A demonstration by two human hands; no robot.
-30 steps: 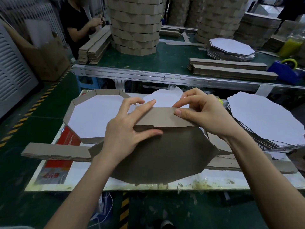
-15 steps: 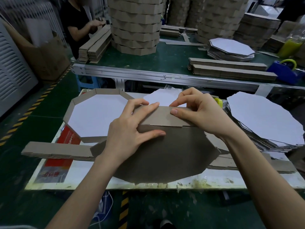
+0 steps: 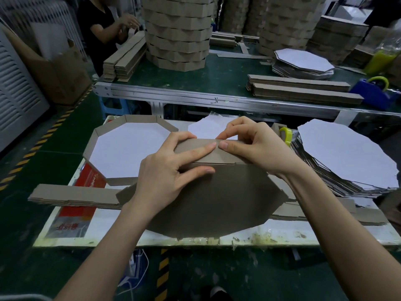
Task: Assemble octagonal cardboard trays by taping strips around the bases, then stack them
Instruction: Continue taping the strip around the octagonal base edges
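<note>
- The far face of the raised strip (image 3: 208,152) is turned away, so what the right hand's (image 3: 253,146) curled fingers touch behind it cannot be made out.
- A white sheet (image 3: 208,127) behind both hands is mostly covered by them, and a yellow roll of tape (image 3: 285,132) peeks out just beside the right wrist (only part of its ring shows).
- The person at the far bench (image 3: 97,27) is cut off by the top edge.
- The brown base (image 3: 217,198) lies flat on the white tabletop (image 3: 108,233), its near edge at the tabletop's front rim; the strip stands up along its far edge.
- The left hand (image 3: 165,170) lies spread on the work, forefinger straight along the strip's near face, thumb pressing the base just below the fold.
- The right hand pinches the strip's top edge, thumb in front, its tip almost meeting the left forefinger.
- A finished tray (image 3: 128,148) sits left of the hands, a stack of white bases (image 3: 347,157) right, and a pile of flat strips (image 3: 73,195) runs under the left forearm.
</note>
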